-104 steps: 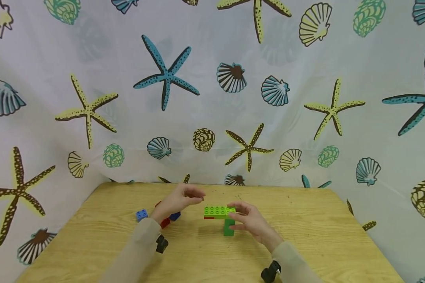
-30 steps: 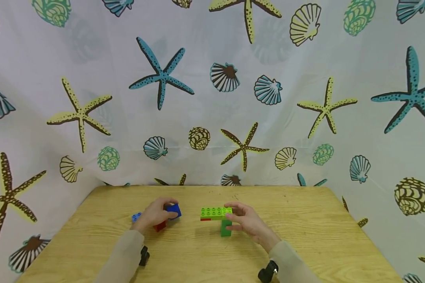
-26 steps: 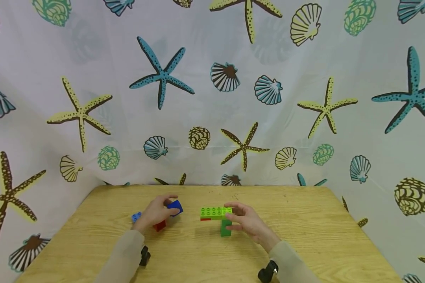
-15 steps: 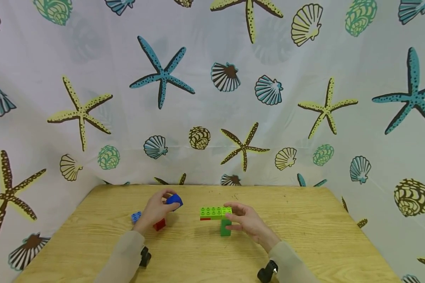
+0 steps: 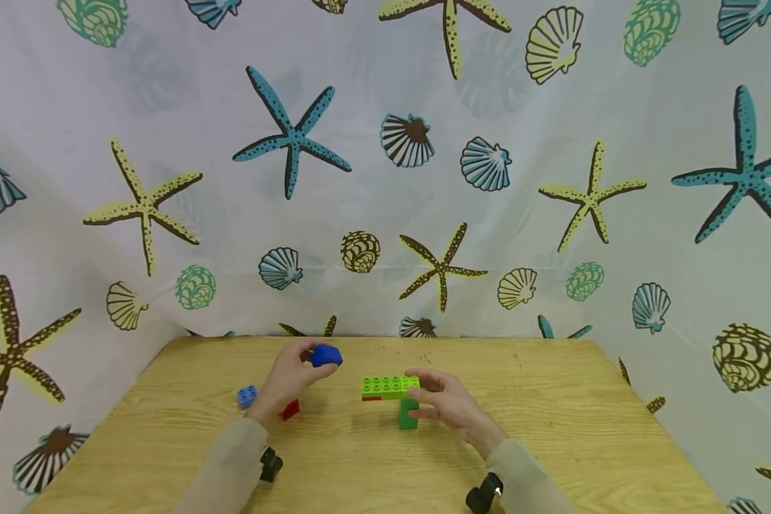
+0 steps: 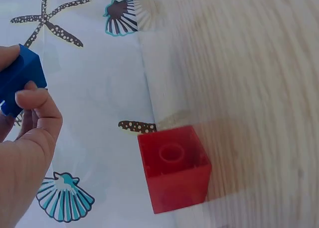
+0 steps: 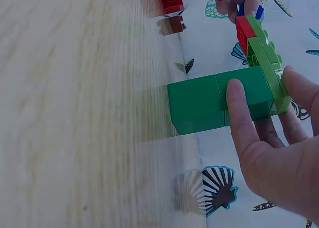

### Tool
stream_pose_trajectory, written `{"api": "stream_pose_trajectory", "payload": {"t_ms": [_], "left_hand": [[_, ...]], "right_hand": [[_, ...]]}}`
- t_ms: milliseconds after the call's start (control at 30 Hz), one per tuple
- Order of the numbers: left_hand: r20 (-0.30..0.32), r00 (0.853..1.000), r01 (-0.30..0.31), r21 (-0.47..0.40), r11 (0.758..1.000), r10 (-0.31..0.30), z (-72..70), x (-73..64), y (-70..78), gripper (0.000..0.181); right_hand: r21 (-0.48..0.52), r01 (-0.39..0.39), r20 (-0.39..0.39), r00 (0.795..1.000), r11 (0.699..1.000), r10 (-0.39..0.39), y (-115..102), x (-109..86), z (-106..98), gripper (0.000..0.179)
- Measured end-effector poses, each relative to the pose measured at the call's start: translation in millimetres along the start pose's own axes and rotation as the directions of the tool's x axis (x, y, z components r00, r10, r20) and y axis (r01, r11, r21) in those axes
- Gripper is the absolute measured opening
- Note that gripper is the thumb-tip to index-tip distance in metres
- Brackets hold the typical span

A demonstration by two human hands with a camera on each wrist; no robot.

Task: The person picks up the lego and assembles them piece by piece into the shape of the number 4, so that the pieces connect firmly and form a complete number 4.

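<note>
My left hand (image 5: pixel 292 375) pinches a dark blue toy brick (image 5: pixel 326 355) between thumb and fingers, raised above the table's back left. In the left wrist view the blue brick (image 6: pixel 22 78) is partly cut off by the frame edge. My right hand (image 5: pixel 452 403) steadies an upright dark green brick tower (image 7: pixel 197 106), its fingers and thumb around the upper part. Lime green studded bricks (image 5: pixel 385 387) lie across the tower's top and jut out to the left. A small red brick (image 7: pixel 244 31) sits under their free end.
To the left, a loose red brick (image 6: pixel 174 173) shows its hollow underside, partly hidden by my left wrist in the head view. A lighter blue brick (image 5: pixel 247 396) lies farther left. The right wrist view shows a brown brick (image 7: pixel 172 25). A shell-patterned curtain (image 5: pixel 373 200) hangs behind the table.
My left hand has taken hold of the blue brick and lifted it from among the loose bricks, up and to the right, turning it. My right hand has stayed at the green tower.
</note>
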State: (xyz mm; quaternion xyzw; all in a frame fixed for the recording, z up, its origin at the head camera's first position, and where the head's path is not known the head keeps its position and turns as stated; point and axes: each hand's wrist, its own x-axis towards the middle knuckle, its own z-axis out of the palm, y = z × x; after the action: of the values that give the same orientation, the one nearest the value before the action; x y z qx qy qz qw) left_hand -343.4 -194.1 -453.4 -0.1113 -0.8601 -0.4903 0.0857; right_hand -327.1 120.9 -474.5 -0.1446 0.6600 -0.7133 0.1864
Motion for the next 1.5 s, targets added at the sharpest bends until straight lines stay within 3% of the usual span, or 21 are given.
{"api": "stream_pose_trajectory", "payload": {"t_ms": [200, 467, 700, 1000, 1500], "left_hand": [[0.000, 1.000, -0.031, -0.033, 0.999, 0.031, 8.1, -3.5, 6.2, 0.047], [-0.003, 1.000, -0.028, -0.092, 0.995, 0.027, 25.7, -8.2, 21.0, 0.055], [0.016, 0.994, -0.111, -0.062, 0.992, 0.112, 46.0, -7.1, 24.9, 0.045], [-0.069, 0.984, -0.174, -0.113, 0.978, 0.167, 62.6, -12.7, 33.3, 0.048], [-0.055, 0.955, -0.292, 0.019, 0.956, 0.293, 74.0, -11.0, 43.2, 0.049]], "right_hand": [[-0.004, 0.006, 0.025, 1.000, 1.000, -0.006, 3.0, 1.5, -1.6, 0.051], [-0.010, 0.024, 0.058, 0.998, 1.000, -0.023, 2.1, 1.0, -5.7, 0.054], [0.008, 0.025, 0.068, 0.997, 1.000, -0.025, 2.0, 0.9, -6.7, 0.052], [0.032, 0.007, 0.063, 0.998, 0.999, -0.009, 4.2, 0.2, -7.5, 0.053], [0.089, -0.002, 0.047, 0.999, 0.996, -0.002, 7.4, 2.9, -6.3, 0.054]]}}
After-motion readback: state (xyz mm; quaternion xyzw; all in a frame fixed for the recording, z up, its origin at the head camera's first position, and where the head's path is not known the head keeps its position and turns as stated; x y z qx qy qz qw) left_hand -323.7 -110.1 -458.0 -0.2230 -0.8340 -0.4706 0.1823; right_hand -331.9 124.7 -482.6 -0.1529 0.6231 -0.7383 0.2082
